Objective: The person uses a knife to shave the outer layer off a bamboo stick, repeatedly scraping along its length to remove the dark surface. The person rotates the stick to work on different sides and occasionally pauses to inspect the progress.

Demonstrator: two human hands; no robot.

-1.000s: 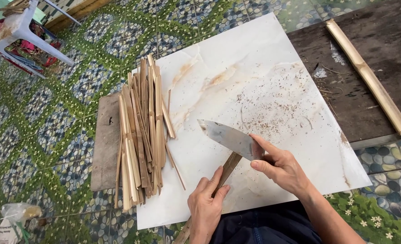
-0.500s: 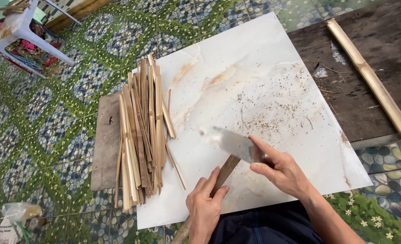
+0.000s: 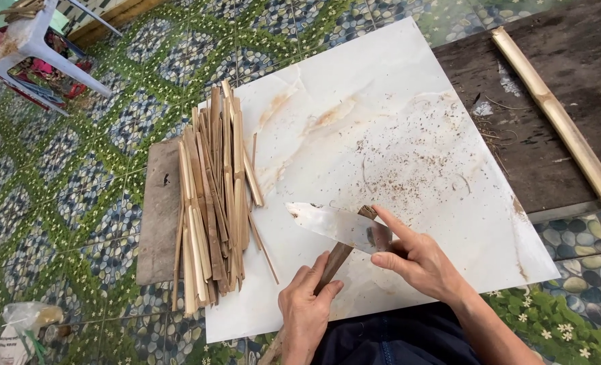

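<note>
My right hand (image 3: 419, 263) grips a broad steel knife (image 3: 327, 223), its blade pointing left across the top end of a brown bamboo strip (image 3: 337, 255). My left hand (image 3: 307, 311) holds that strip lower down, tilted up to the right over a white marble-patterned tile (image 3: 381, 122). The blade edge sits on the strip's upper end. A pile of split bamboo slats (image 3: 212, 196) lies along the tile's left edge, to the left of both hands.
A brown board (image 3: 159, 209) lies under the slat pile on the patterned floor. A dark wooden plank (image 3: 550, 155) at the right carries a long bamboo half-pole (image 3: 554, 115). A white plastic stool (image 3: 33, 40) stands top left; a plastic bag (image 3: 16, 331) bottom left.
The knife has shifted slightly lower and flatter over the strip's end. My left hand stays in place on the strip.
</note>
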